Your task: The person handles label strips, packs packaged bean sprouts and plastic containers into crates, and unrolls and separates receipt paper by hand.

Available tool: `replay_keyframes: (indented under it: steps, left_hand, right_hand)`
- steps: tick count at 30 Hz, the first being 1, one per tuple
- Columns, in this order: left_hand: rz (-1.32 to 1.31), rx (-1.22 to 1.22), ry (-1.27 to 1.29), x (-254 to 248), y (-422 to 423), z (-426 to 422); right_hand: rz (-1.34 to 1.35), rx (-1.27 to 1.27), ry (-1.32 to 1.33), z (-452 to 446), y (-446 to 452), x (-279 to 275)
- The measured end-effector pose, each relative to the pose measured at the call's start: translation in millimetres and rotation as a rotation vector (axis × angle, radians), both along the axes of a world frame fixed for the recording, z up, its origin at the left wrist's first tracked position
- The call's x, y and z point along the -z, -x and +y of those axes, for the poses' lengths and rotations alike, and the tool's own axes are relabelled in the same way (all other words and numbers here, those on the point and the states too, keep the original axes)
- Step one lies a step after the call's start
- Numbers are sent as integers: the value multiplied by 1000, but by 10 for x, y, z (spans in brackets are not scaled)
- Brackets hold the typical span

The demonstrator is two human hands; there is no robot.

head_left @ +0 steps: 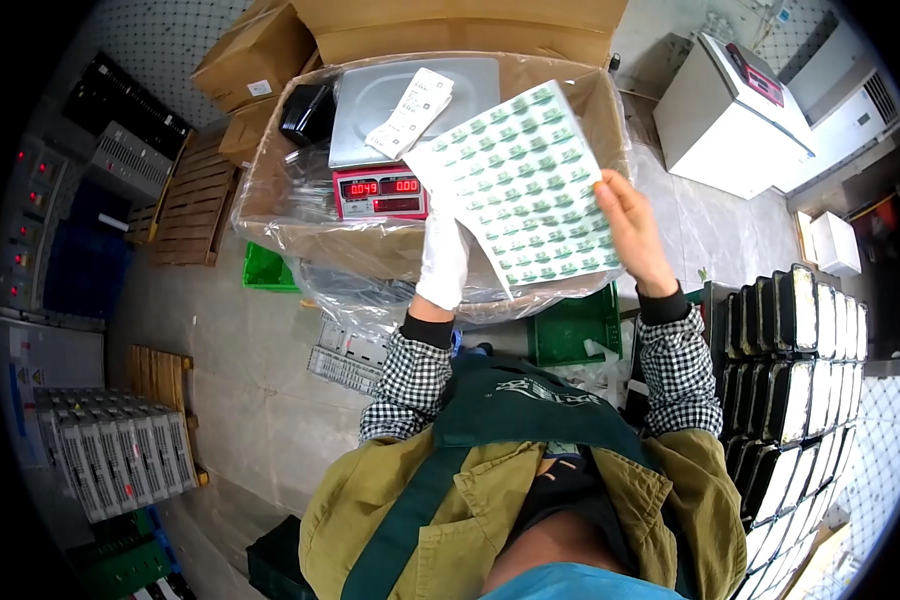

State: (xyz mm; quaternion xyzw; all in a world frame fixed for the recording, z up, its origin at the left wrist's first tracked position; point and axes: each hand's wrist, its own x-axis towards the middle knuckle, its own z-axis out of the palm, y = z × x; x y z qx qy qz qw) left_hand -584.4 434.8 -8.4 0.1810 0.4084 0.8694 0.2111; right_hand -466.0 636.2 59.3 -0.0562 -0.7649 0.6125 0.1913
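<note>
A white sheet printed with rows of green labels (530, 180) is held up over the carton's near side. My right hand (630, 225), bare, pinches its right edge with the thumb on top. My left hand (442, 255), in a white glove, is closed at the sheet's left edge; its fingertips are partly hidden. Behind the sheet a scale (382, 195) with red digits stands in the carton, and white printed slips (412, 112) lie on its grey metal pan (355, 110).
The open carton (370, 245) is lined with clear plastic. A black container (308, 112) lies left of the scale. Green crates (575, 330) stand below the carton. Stacked black-edged trays (790, 400) rise at my right; a white chest (735, 120) stands behind. Pallets (192, 205) lie at left.
</note>
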Motion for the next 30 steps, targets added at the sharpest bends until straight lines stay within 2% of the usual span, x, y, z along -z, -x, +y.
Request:
replay_keyframes:
  steps: [1,3,4,10,16,18,20,24,27,28,30]
  left_hand:
    - [-62,18,-15,-141,-53,-50]
    - [-85,80,107,-90,-19,-256]
    - [-54,63,29,-15,38,-280]
    - [-329,101,-66,51,147,-233]
    - [-165,9,-30,11,120,-234]
    - [-149,-300,13,10,172,-124]
    - [-71,-521,121,-344,6,-39]
    - [249,-371,131,-480,-98,-30]
    - [104,-174,123,-542,-123,-140]
    - [170,-164,122,-456,-54,-158]
    - [93,-52,94,-477,-23,-237]
  right_hand:
    - [-14,-5,106,98,26,64]
    - [-46,-14,319,301,75,218]
    - [-84,-43,402,378,97,263]
    - [-248,-11,521,430,162,367]
    - [-190,-88,544,395,224,371]
    - [-130,-125,489,343,227,312]
    - [-80,-125,422,231,226,203]
    - [-14,-142,334,28,142,-73]
    - [-5,-146,306,21,131,-168]
    - [-7,-133,297,21,118,-177]
    - [-3,-130,288,80,128,-116]
